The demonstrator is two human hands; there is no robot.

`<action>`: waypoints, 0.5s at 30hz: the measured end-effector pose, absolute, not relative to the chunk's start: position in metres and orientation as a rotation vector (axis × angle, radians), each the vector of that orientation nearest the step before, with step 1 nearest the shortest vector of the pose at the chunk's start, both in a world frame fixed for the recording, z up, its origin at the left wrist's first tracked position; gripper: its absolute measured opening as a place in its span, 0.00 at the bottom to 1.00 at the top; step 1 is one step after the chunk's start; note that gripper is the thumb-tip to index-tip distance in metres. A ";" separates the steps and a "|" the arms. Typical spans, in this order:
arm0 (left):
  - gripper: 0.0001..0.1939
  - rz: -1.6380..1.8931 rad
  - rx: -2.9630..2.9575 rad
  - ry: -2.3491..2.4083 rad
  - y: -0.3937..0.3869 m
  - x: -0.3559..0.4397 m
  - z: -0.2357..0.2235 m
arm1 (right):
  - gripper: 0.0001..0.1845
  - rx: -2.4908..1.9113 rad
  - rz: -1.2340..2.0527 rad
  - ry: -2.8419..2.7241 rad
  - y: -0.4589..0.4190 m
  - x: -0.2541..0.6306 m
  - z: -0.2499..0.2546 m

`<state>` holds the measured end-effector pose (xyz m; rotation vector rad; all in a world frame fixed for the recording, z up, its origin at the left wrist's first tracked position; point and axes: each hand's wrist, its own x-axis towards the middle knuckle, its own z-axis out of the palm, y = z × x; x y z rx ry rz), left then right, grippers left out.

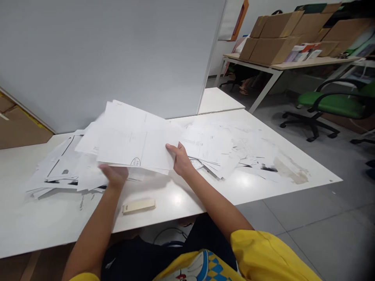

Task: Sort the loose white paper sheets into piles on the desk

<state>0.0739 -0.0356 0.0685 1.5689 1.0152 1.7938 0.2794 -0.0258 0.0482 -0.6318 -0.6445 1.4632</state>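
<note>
Between my two hands, above the white table, is a sheaf of white papers (137, 136) with faint print and an oval stamp near its lower edge. My right hand (181, 159) grips its right edge, thumb on top and fingers underneath. My left hand (115, 175) supports the lower left edge from below; its fingers are partly hidden by the paper. A spread pile of printed papers (64, 168) lies on the left. More loose sheets (211, 146) lie to the right. Close to the front edge sits a small cream-coloured stapler-like block (139, 206).
A tall grey-white panel (111, 54) stands behind the white table (172, 201). A cardboard box (25, 125) is at the far left. Beyond, cartons (272, 43) are stacked on another desk (310, 65). A green office chair (334, 104) stands on the right.
</note>
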 end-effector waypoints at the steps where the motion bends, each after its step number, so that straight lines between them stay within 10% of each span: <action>1: 0.43 1.894 1.522 0.932 -0.030 0.072 0.073 | 0.29 -0.648 1.453 -0.637 -0.024 0.282 0.047; 15: 0.33 0.910 1.252 1.100 0.028 -0.002 0.061 | 0.26 -0.794 1.431 -0.823 -0.008 0.318 0.047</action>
